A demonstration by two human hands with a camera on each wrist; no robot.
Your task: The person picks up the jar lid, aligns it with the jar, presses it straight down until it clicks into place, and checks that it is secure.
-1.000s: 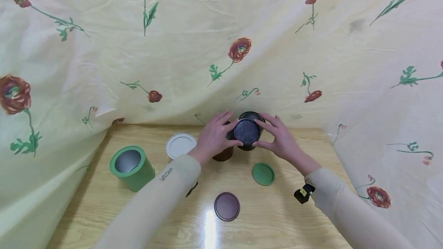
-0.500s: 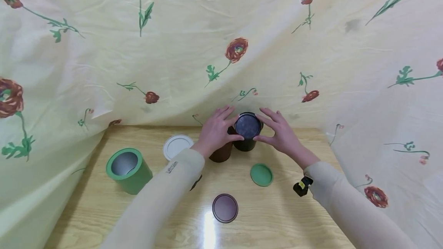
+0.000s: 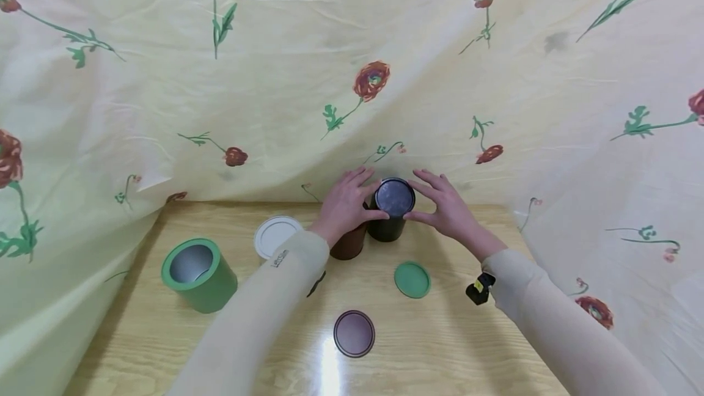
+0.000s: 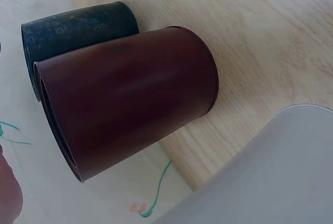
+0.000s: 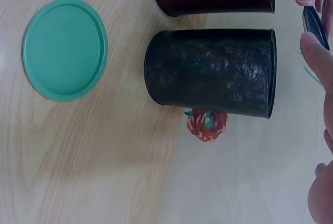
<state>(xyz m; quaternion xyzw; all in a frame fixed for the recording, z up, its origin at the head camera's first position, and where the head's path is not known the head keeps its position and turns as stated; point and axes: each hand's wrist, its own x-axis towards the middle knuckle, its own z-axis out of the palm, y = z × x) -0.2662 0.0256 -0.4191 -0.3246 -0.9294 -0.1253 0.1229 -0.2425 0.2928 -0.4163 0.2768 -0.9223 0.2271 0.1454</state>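
Note:
A round black lid (image 3: 395, 197) is held level by both hands over the black canister (image 5: 210, 73), overlapping its mouth in the head view. The right wrist view shows a gap between lid and rim. My left hand (image 3: 348, 205) grips the lid's left edge with thumb and forefinger. My right hand (image 3: 444, 208) holds the opposite edge the same way, other fingers spread. Close beside the black canister stands a dark red canister (image 4: 130, 96), uncovered, partly hidden under the left hand in the head view.
A green canister (image 3: 211, 289) stands uncovered at the left. Behind the left forearm is a white-topped container (image 3: 275, 234). A green lid (image 3: 412, 280) and a dark red lid (image 3: 354, 333) lie on the wooden table (image 3: 440, 353). Flowered cloth (image 3: 286, 90) rises behind the table.
The black lid has moved back, from in front of the black canister's mouth to over it, with both hands still on it. The head view has shifted slightly right.

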